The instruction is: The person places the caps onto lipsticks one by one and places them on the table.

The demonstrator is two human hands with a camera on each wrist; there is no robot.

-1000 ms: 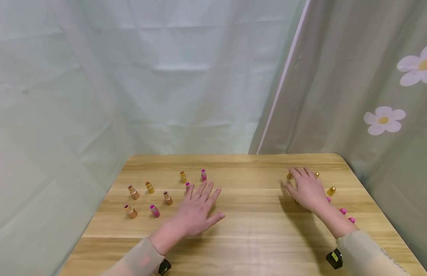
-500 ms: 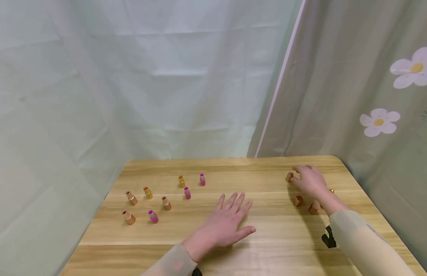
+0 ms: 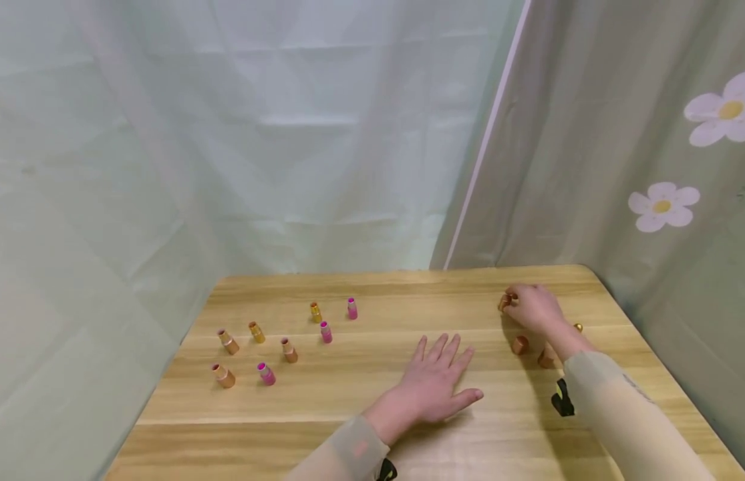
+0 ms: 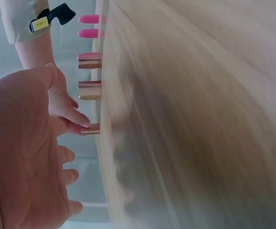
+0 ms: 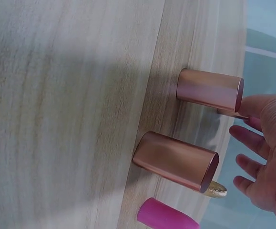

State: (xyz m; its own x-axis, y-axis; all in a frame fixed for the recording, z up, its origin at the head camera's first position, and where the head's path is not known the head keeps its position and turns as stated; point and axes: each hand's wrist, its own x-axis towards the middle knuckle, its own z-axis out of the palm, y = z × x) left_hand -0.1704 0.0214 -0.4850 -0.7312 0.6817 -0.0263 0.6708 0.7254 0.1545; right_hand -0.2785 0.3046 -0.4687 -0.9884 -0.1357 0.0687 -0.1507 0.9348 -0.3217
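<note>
My right hand (image 3: 534, 308) pinches a copper lipstick cap (image 3: 503, 302) at the far right of the table, thumb and finger at its top. Two more copper caps, a nearer one (image 3: 546, 357) and one beside it (image 5: 210, 89), stand close to that hand. A gold cap (image 5: 217, 190) and a pink cap (image 5: 166, 214) show behind them in the right wrist view. Over the middle of the table, my left hand (image 3: 435, 386) is spread with straight fingers and holds nothing. Uncapped lipstick tubes stand at the left, among them a pink one (image 3: 266, 374) and a copper one (image 3: 224, 376).
The wooden table (image 3: 198, 434) has a pale curtain (image 3: 318, 133) behind it and a flowered curtain (image 3: 588, 133) on the right. Several gold, copper and pink tubes, such as a gold tube (image 3: 315, 312), stand spaced apart on the left half.
My left hand has moved right, away from the tubes, still spread. My right hand has gone from outstretched fingers to pinching the far copper cap, which stays in about the same place.
</note>
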